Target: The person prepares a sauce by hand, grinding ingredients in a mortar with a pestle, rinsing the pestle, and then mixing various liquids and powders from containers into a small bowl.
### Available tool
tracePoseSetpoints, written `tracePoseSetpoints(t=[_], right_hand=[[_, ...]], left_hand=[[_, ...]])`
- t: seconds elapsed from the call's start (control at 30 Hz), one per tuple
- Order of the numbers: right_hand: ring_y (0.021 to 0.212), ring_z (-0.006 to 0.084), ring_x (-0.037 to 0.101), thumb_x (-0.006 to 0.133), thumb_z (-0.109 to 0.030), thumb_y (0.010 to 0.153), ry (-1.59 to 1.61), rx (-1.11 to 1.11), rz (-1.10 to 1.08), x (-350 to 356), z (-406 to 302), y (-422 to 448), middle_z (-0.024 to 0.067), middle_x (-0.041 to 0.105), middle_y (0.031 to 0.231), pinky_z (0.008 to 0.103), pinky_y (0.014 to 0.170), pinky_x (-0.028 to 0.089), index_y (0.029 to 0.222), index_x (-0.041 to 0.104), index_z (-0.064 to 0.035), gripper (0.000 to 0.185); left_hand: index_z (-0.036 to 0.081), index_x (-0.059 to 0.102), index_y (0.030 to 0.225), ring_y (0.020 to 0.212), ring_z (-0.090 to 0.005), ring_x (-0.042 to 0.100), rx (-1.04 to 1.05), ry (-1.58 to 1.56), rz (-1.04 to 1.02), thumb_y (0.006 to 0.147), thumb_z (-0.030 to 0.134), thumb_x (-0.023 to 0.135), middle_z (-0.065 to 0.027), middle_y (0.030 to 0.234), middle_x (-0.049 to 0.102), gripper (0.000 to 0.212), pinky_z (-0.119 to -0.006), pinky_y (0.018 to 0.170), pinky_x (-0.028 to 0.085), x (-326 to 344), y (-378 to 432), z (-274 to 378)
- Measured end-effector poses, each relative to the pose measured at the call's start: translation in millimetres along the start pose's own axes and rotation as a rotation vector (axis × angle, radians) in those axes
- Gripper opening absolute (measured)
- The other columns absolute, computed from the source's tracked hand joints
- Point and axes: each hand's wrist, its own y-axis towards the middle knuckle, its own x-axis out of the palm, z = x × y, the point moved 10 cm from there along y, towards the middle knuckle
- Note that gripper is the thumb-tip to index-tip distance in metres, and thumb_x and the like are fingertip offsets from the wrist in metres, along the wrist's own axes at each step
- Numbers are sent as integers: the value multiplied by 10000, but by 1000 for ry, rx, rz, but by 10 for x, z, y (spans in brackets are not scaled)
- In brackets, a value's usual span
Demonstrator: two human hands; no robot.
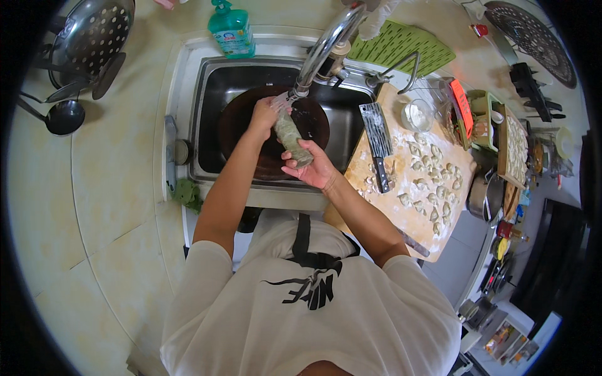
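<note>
Both my hands are over a stainless steel sink, under a chrome faucet whose water runs onto my left hand. My left hand grips the upper end of a long, greenish, mottled piece, perhaps a winter melon or other vegetable. Its lower end rests in my right hand, with the fingers partly curled around it. Beneath my hands a wide, dark brown basin sits in the sink, with some water in it. Some fingers of my left hand are hidden behind the piece and the water.
Right of the sink, a floured wooden board bears a cleaver, a glass bowl of white powder and several dumplings. A green soap bottle stands behind the sink. Ladles and a perforated pan hang at left.
</note>
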Motion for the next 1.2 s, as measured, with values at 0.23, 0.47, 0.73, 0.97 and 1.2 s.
tracePoseSetpoints(t=[0.23,0.47,0.73,0.97,1.2], right_hand=[[752,188,602,581,-315,904,-395,-187,189,-24,-152,134,92,598,957,404,821,559,1338,407,-56,535],[1114,428,570,548,-327,936,-1560,-583,568,-98,-417,93,286,549,1237,425,946,457,1460,213,7,706],[1112,373,576,499,-304,973,-982,-658,513,4,-805,635,210,611,1173,422,965,421,1373,417,-89,462],[567,97,548,655,-393,873,-703,-104,-2,261,-656,1139,29,649,862,236,445,418,1072,659,-74,376],[802,154,635,607,-454,904,-754,-337,313,-219,-724,1383,59,677,937,304,679,513,1064,664,-66,423]], left_hand=[[26,604,1014,701,-226,630,-121,-474,101,949,242,554,-93,847,647,231,-370,705,543,74,-7,-240],[94,467,1251,928,-197,568,-24,6,248,897,295,662,-62,1034,557,451,-342,787,490,54,-269,-132],[82,518,1260,1060,-221,574,-93,-185,162,991,502,408,-96,1174,592,511,-379,920,458,-124,-297,-290],[83,583,996,572,-191,619,-411,-317,-212,905,711,351,-95,721,625,676,-306,527,540,34,-513,-231],[78,594,1074,735,-201,642,-343,-391,-3,915,672,410,-92,903,655,642,-350,626,545,-126,-304,-447]])
